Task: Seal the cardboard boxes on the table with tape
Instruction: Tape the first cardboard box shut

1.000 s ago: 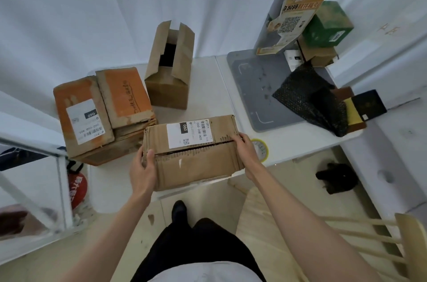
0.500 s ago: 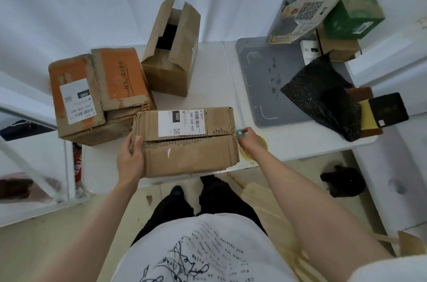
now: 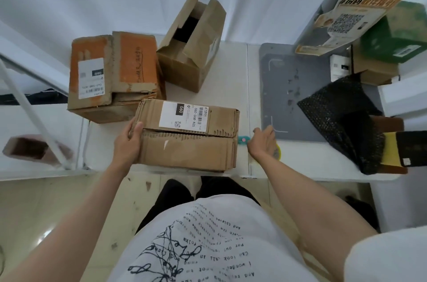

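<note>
On the table, both hands flank the labelled box.

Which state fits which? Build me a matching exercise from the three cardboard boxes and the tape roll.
1. labelled box
2. orange box
3. tall box
4. yellow tape roll

A. top flaps standing open
B. mostly hidden under the right hand
C. held at its end by the left hand
D. far left, untouched

Pairs: 1-C, 2-D, 3-A, 4-B

Orange-topped box, black mesh bag
</note>
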The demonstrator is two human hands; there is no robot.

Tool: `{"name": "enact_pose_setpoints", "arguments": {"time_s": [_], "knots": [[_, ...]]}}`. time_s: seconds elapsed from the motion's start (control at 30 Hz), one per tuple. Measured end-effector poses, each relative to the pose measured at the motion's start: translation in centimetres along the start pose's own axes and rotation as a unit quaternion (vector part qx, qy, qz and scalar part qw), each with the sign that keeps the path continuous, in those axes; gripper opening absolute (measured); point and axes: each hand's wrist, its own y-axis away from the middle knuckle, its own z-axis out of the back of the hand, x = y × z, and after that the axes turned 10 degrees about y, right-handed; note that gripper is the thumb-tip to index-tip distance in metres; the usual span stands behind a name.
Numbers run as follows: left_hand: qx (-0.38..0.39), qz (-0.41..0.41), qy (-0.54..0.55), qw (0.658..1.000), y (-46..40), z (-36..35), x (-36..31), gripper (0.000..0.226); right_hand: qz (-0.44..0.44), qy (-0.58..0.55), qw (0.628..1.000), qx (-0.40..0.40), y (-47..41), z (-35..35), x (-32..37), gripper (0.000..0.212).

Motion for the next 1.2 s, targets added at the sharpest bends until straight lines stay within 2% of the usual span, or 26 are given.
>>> {"name": "enact_pose_setpoints", "arguments": {"time_s": [0.1,0.2,0.43,0.63,0.7,0.77,0.87,0.93,1.1,1.2], "knots": [[-0.005,-0.002,-0.004,1.0,-0.1,0.0,0.0,0.05,0.087,0.032,0.996,-0.012,-1.3,-0.3,0.9,0.043],[-0.003,-0.009,-0.017,1.0,0.0,0.0,0.0,0.049,0.129,0.088,0.988,0.001,-1.6,-1.3,2.3,0.035],[-0.002,-0.017,-0.025,1.0,0.6,-0.1,-0.7,0.048,0.169,0.07,0.983,0.016,-1.3,-3.4,2.6,0.03],[0.0,-0.017,-0.026,1.0,0.8,-0.2,-1.0,0.045,0.133,0.048,0.99,0.021,-2.0,-2.8,2.5,0.024],[0.001,-0.013,-0.02,1.0,0.9,-0.2,-0.9,0.045,0.087,-0.024,0.996,0.016,-2.2,-2.1,2.6,0.024],[-0.001,0.001,-0.01,1.0,1.1,-0.4,-0.8,0.046,0.025,-0.161,0.986,0.028,-2.6,-1.0,2.9,0.021],[-0.01,0.011,0.011,1.0,1.8,-1.5,-0.7,0.044,-0.041,-0.387,0.921,0.032,-3.5,1.0,2.9,0.011],[-0.03,0.008,0.024,0.999,2.5,-2.9,-0.7,0.041,-0.06,-0.476,0.877,0.015,-3.9,2.1,2.4,0.009],[-0.099,0.042,0.074,0.991,3.8,-7.3,-1.2,0.043,-0.125,-0.518,0.839,-0.113,-4.4,3.2,-0.1,0.007],[-0.136,0.064,0.095,0.984,4.5,-10.5,-1.9,0.046,-0.188,-0.525,0.817,-0.149,-4.4,2.6,-2.4,0.007]]}}
